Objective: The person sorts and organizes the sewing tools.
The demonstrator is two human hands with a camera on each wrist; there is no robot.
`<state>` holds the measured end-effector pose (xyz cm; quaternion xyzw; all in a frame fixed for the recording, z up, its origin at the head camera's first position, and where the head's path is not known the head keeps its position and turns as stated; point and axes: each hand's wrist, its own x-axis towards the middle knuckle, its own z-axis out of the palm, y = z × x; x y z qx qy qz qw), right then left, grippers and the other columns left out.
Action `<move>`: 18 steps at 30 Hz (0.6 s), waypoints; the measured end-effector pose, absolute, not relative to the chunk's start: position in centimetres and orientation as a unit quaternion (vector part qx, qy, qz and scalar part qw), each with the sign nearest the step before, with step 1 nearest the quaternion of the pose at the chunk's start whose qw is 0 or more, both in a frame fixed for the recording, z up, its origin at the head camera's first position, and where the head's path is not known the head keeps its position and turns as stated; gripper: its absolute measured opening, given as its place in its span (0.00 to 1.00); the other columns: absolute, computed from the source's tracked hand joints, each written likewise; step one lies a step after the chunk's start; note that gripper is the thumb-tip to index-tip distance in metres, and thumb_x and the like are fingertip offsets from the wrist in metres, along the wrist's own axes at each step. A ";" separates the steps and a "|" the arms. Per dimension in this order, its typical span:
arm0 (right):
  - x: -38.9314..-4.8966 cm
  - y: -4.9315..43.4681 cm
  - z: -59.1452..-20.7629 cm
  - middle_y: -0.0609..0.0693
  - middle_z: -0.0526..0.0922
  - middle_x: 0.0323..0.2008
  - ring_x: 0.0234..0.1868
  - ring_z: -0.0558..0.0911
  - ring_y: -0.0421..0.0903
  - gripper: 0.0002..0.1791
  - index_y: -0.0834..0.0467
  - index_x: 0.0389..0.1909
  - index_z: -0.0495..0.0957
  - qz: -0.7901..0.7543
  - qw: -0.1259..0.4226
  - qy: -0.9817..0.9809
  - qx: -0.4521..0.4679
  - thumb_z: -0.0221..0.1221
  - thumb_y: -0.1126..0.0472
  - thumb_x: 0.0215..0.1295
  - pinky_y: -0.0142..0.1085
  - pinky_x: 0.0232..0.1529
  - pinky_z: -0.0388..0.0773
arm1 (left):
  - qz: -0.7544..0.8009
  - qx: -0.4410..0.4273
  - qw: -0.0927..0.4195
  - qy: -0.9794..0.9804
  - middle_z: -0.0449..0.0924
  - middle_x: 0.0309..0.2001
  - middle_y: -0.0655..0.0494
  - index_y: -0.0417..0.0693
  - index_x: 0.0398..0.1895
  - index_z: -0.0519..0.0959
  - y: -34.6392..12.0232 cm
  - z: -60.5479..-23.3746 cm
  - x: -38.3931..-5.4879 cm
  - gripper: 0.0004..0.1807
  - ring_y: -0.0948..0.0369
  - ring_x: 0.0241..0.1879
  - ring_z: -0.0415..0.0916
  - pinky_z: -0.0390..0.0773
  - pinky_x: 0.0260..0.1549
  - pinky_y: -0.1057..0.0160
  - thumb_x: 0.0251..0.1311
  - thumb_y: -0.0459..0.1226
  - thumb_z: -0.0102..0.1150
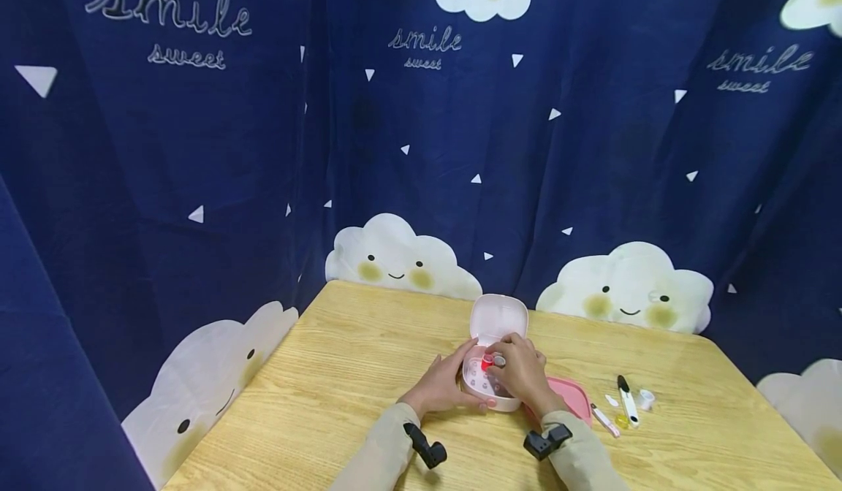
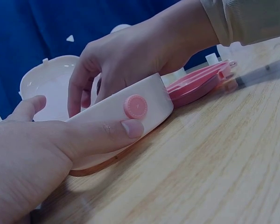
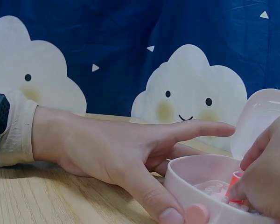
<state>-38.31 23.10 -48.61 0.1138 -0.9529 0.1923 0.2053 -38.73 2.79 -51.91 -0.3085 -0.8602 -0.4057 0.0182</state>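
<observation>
A pale pink box (image 1: 471,390) stands on the table with its lid (image 1: 498,316) raised at the back. Small pegs line its floor. My left hand (image 1: 437,387) grips the box from the left, thumb along the front beside a round pink button (image 2: 136,107), index finger stretched toward the hinge side. From above, my right hand (image 1: 524,370) reaches into the box and pinches a small red thread spool (image 3: 234,181) among the pegs. A pale round piece (image 1: 500,361) shows beside the spool; its kind is unclear. My right fingers partly hide the box's inside.
Right of the box lies a pink tray (image 1: 574,396), partly behind my right forearm. Farther right are thread snips (image 1: 628,405) with a black tip, a small slim pink-and-white tool (image 1: 605,421), a white spool (image 1: 647,400) and a yellow round piece (image 1: 622,421). A blue curtain hangs behind the table.
</observation>
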 end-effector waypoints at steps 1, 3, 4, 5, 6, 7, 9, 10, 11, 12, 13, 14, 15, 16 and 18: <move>-38.3 23.1 -48.6 0.49 0.79 0.43 0.46 0.75 0.54 0.15 0.49 0.40 0.91 0.194 0.206 -0.952 0.115 0.80 0.60 0.49 0.63 0.47 0.69 | -0.406 -0.309 0.018 -0.860 0.64 0.76 0.60 0.66 0.84 0.50 2.8 -51.9 -38.7 0.67 0.61 0.73 0.62 0.45 0.75 0.38 0.42 0.65 0.80; -38.2 23.2 -48.5 0.49 0.80 0.43 0.46 0.75 0.54 0.15 0.50 0.40 0.91 0.199 0.205 -0.951 0.118 0.80 0.60 0.49 0.61 0.46 0.69 | -0.406 -0.310 0.018 -0.859 0.64 0.76 0.60 0.65 0.84 0.51 2.8 -51.9 -38.8 0.68 0.62 0.73 0.62 0.45 0.75 0.37 0.42 0.65 0.80; -38.1 23.2 -48.4 0.49 0.80 0.43 0.46 0.75 0.53 0.15 0.50 0.40 0.91 0.202 0.206 -0.950 0.119 0.80 0.60 0.50 0.60 0.45 0.69 | -0.406 -0.310 0.018 -0.860 0.64 0.76 0.60 0.65 0.84 0.51 2.8 -51.9 -38.8 0.68 0.62 0.73 0.62 0.45 0.75 0.38 0.42 0.65 0.80; -38.1 23.3 -48.4 0.49 0.80 0.43 0.45 0.76 0.53 0.15 0.50 0.40 0.91 0.203 0.208 -0.949 0.120 0.80 0.60 0.50 0.58 0.44 0.69 | -0.406 -0.310 0.017 -0.859 0.64 0.76 0.59 0.65 0.84 0.51 2.8 -51.9 -38.8 0.68 0.62 0.73 0.62 0.44 0.75 0.37 0.42 0.65 0.80; -38.1 23.4 -48.3 0.49 0.80 0.43 0.45 0.76 0.54 0.15 0.51 0.40 0.90 0.204 0.210 -0.948 0.122 0.80 0.61 0.50 0.57 0.43 0.69 | -0.407 -0.310 0.017 -0.859 0.64 0.76 0.59 0.65 0.84 0.51 2.8 -51.9 -38.8 0.68 0.62 0.73 0.62 0.44 0.75 0.37 0.41 0.64 0.80; -38.0 23.5 -48.3 0.49 0.81 0.42 0.45 0.76 0.53 0.15 0.51 0.40 0.90 0.205 0.212 -0.948 0.123 0.80 0.61 0.50 0.57 0.43 0.69 | -0.407 -0.310 0.017 -0.859 0.64 0.76 0.60 0.65 0.84 0.51 2.9 -51.9 -38.8 0.68 0.62 0.73 0.62 0.44 0.75 0.38 0.41 0.64 0.80; -38.0 23.7 -48.2 0.49 0.81 0.42 0.44 0.76 0.53 0.15 0.51 0.40 0.90 0.203 0.214 -0.947 0.125 0.80 0.61 0.50 0.55 0.41 0.70 | -0.407 -0.308 0.015 -0.860 0.64 0.77 0.60 0.66 0.84 0.50 2.9 -51.8 -38.8 0.68 0.62 0.73 0.62 0.44 0.76 0.38 0.41 0.64 0.81; -38.0 23.8 -48.2 0.48 0.81 0.42 0.44 0.76 0.53 0.15 0.51 0.40 0.90 0.202 0.215 -0.947 0.125 0.80 0.60 0.50 0.55 0.41 0.70 | -0.408 -0.307 0.014 -0.860 0.64 0.77 0.60 0.66 0.84 0.51 2.9 -51.8 -38.7 0.68 0.61 0.73 0.62 0.44 0.76 0.38 0.41 0.64 0.81; -38.0 23.9 -48.3 0.49 0.81 0.43 0.44 0.76 0.53 0.15 0.51 0.40 0.90 0.201 0.214 -0.948 0.126 0.80 0.60 0.50 0.55 0.41 0.70 | -0.409 -0.306 0.012 -0.860 0.64 0.77 0.60 0.66 0.84 0.50 2.9 -51.8 -38.7 0.68 0.61 0.73 0.61 0.43 0.76 0.38 0.41 0.64 0.81; -38.0 23.9 -48.2 0.49 0.81 0.43 0.44 0.76 0.53 0.15 0.51 0.40 0.90 0.200 0.214 -0.948 0.126 0.80 0.60 0.51 0.55 0.41 0.70 | -0.409 -0.305 0.010 -0.860 0.63 0.77 0.60 0.67 0.84 0.50 2.9 -51.8 -38.7 0.68 0.61 0.73 0.61 0.43 0.76 0.38 0.41 0.64 0.81; -38.0 24.0 -48.3 0.49 0.81 0.43 0.44 0.76 0.53 0.15 0.51 0.41 0.90 0.200 0.213 -0.948 0.127 0.79 0.60 0.51 0.55 0.41 0.70 | -0.410 -0.304 0.009 -0.860 0.63 0.77 0.60 0.67 0.84 0.50 2.9 -51.8 -38.7 0.68 0.62 0.74 0.61 0.43 0.76 0.39 0.41 0.65 0.80; -38.0 24.0 -48.3 0.49 0.81 0.43 0.44 0.76 0.53 0.15 0.51 0.41 0.90 0.201 0.212 -0.948 0.128 0.79 0.60 0.51 0.55 0.41 0.71 | -0.410 -0.303 0.008 -0.860 0.63 0.77 0.60 0.68 0.84 0.50 2.9 -51.8 -38.6 0.68 0.62 0.74 0.61 0.43 0.76 0.39 0.41 0.65 0.80; -37.9 24.0 -48.2 0.49 0.81 0.43 0.45 0.76 0.53 0.15 0.50 0.41 0.90 0.201 0.212 -0.948 0.129 0.79 0.60 0.51 0.55 0.41 0.71 | -0.411 -0.302 0.008 -0.860 0.63 0.77 0.61 0.68 0.84 0.50 2.9 -51.8 -38.6 0.68 0.62 0.74 0.61 0.43 0.76 0.39 0.41 0.65 0.80; -37.9 24.1 -48.2 0.49 0.81 0.43 0.45 0.76 0.53 0.15 0.51 0.41 0.90 0.202 0.212 -0.947 0.131 0.79 0.61 0.51 0.55 0.41 0.71 | -0.411 -0.302 0.008 -0.860 0.63 0.77 0.61 0.68 0.84 0.50 2.9 -51.8 -38.6 0.68 0.62 0.74 0.61 0.43 0.76 0.39 0.41 0.65 0.80; -37.9 24.1 -48.2 0.49 0.81 0.44 0.45 0.77 0.54 0.15 0.51 0.41 0.90 0.201 0.215 -0.946 0.136 0.79 0.61 0.51 0.55 0.40 0.72 | -0.411 -0.302 0.008 -0.860 0.63 0.77 0.61 0.68 0.84 0.50 2.9 -51.8 -38.6 0.68 0.62 0.74 0.61 0.43 0.76 0.39 0.41 0.65 0.80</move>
